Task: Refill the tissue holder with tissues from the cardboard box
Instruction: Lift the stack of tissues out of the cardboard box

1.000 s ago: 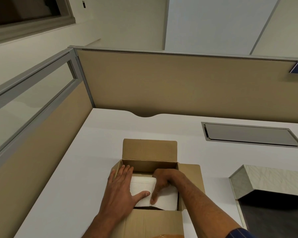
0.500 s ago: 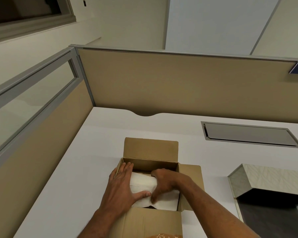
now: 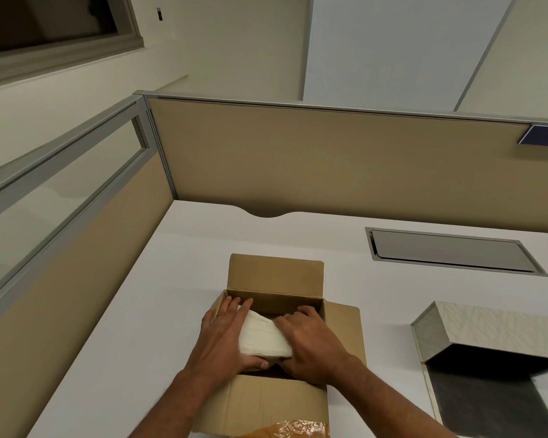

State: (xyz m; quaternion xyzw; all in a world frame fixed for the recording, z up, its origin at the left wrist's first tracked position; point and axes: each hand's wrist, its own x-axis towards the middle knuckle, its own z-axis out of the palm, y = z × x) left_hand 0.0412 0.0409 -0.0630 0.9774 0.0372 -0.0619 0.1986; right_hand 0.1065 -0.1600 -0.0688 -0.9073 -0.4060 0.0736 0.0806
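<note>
Brown box (image 3: 274, 276), white tissues (image 3: 261, 338), white desk (image 3: 178, 279). The holder (image 3: 500, 330) is pale grey with a faint, perhaps leafy, pattern. Beige partition (image 3: 329, 159), navy sign (image 3: 543, 137).

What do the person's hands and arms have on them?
Nothing that shows. The left hand and right hand are bare: no gloves, rings or watch in view. Both forearms are bare too, with no sleeve showing in this picture, right down to the bottom edge.

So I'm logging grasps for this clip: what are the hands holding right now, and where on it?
Both hold the stack of tissues inside the cardboard box: left hand on its left end, right hand on its right end.
</note>
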